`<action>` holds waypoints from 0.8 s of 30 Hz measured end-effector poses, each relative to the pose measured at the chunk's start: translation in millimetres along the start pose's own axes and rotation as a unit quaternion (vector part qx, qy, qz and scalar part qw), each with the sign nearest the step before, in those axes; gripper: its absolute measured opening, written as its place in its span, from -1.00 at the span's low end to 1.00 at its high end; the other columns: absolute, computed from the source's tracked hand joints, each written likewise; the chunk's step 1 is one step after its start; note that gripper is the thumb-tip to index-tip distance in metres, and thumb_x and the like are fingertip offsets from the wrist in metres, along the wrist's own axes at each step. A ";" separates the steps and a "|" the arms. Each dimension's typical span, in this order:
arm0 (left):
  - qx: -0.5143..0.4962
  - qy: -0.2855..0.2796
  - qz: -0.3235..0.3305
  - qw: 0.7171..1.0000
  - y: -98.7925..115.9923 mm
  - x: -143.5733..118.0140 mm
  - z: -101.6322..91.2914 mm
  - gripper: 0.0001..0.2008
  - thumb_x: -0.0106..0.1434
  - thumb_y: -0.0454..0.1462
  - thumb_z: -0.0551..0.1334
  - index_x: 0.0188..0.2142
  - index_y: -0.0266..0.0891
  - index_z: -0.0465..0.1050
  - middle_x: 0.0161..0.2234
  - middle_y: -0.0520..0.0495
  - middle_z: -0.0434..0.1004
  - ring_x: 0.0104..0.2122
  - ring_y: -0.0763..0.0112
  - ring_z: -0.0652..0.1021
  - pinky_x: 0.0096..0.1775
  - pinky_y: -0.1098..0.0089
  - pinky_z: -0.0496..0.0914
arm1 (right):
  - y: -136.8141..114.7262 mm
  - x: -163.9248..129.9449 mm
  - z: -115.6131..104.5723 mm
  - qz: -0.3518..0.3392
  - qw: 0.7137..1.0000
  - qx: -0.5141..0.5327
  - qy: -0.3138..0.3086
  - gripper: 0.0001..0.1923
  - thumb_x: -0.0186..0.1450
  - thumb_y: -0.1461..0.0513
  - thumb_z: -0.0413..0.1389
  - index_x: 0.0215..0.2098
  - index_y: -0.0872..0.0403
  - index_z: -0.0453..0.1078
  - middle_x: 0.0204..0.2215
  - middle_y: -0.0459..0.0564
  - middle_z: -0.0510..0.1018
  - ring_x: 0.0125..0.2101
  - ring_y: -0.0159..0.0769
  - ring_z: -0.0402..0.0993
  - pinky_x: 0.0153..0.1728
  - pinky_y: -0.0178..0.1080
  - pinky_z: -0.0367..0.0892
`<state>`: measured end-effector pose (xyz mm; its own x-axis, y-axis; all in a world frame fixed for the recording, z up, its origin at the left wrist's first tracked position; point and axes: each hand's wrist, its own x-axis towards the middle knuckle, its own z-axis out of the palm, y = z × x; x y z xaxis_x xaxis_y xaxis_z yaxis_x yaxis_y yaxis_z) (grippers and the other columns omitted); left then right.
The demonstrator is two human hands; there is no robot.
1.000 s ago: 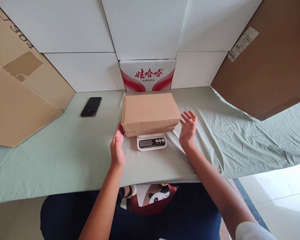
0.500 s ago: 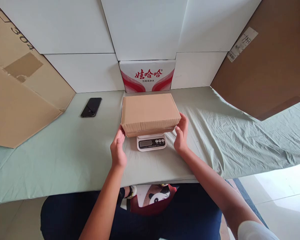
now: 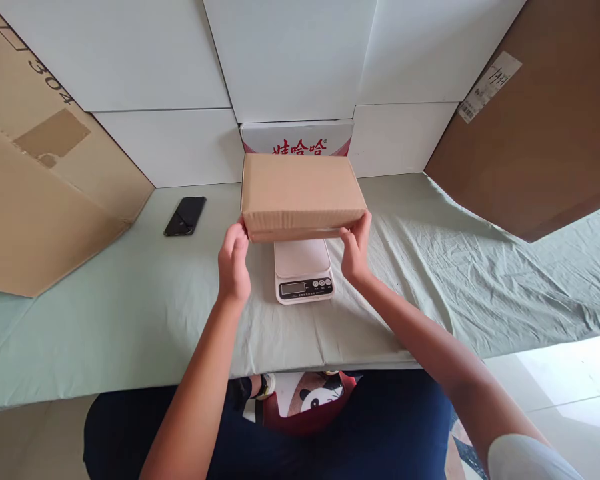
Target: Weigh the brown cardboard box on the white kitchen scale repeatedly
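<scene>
A closed brown cardboard box [image 3: 303,187] is held level between my two hands, raised above a white digital kitchen scale [image 3: 304,263]. My left hand [image 3: 234,261] grips its near left corner, with the fingertips hidden behind and under the side. On the near right corner, my right hand [image 3: 356,248] is closed, thumb on the front face and fingers around the edge. The front of the scale shows its display and buttons, plus most of its white plate; the box covers the far part. I cannot read anything on the display.
A black smartphone [image 3: 185,216] lies to the left on the pale green cloth [image 3: 130,320]. Behind the box stands a white and red printed carton [image 3: 300,135] against white panels [image 3: 290,60]. Large cardboard sheets flank the table at left [image 3: 55,173] and right [image 3: 535,133].
Both hands have lifted the cardboard box up and away from me, off the scale. More of the scale's plate shows now, and the box hides the lower part of the printed carton.
</scene>
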<state>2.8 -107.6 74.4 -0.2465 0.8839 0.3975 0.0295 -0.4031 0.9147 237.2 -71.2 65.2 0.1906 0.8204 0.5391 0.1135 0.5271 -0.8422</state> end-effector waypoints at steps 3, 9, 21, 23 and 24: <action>-0.018 -0.001 0.012 1.000 -19.7 47.7 10.8 -0.34 0.29 0.28 0.16 0.06 -0.16 0.52 0.11 -0.23 0.57 0.23 0.05 0.51 0.29 0.11 0.32 | 22.1 38.3 13.0 -0.001 1.000 0.018 0.012 -0.49 0.31 -0.03 0.02 0.18 -0.13 0.11 0.21 0.08 0.31 0.23 -0.04 0.28 0.30 0.12 0.29; -0.080 0.009 -0.082 0.993 -87.7 86.2 21.2 -0.36 0.16 0.31 0.24 -0.11 -0.16 0.47 0.09 -0.29 0.57 0.22 0.10 0.53 0.24 0.13 0.36 | 78.9 68.4 32.5 0.062 0.996 0.058 0.009 -0.45 0.20 -0.06 0.09 0.07 -0.05 0.13 0.14 0.09 0.35 0.16 -0.07 0.32 0.24 0.08 0.31; -0.071 0.022 -0.097 0.993 -108.8 78.4 17.1 -0.24 0.18 0.32 0.22 0.13 -0.14 0.47 0.22 -0.33 0.52 0.30 0.07 0.47 0.27 0.12 0.35 | 97.8 64.6 30.4 0.107 0.992 0.062 -0.003 -0.48 0.16 -0.03 0.11 0.01 -0.05 0.13 0.17 0.09 0.35 0.24 -0.07 0.28 0.32 0.15 0.25; -0.068 0.022 -0.095 0.993 -108.5 77.6 17.3 -0.25 0.19 0.31 0.22 0.14 -0.14 0.48 0.22 -0.32 0.52 0.30 0.07 0.47 0.28 0.10 0.34 | 97.5 63.8 30.3 0.105 0.992 0.064 -0.003 -0.48 0.16 0.00 0.11 0.03 -0.04 0.14 0.17 0.09 0.36 0.22 -0.08 0.29 0.33 0.15 0.25; -0.066 0.023 -0.095 0.993 -108.2 77.0 17.4 -0.25 0.19 0.31 0.22 0.14 -0.14 0.48 0.23 -0.32 0.51 0.30 0.07 0.47 0.28 0.10 0.34 | 97.1 63.3 30.3 0.105 0.992 0.066 -0.002 -0.47 0.15 0.01 0.12 0.04 -0.04 0.14 0.17 0.09 0.36 0.22 -0.08 0.29 0.32 0.15 0.26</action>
<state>-2.5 8.2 7.3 -0.2787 0.9367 0.2121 -0.1487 -0.2602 0.9540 230.8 38.7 17.7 0.1933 0.9161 0.3512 -0.0578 0.3680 -0.9280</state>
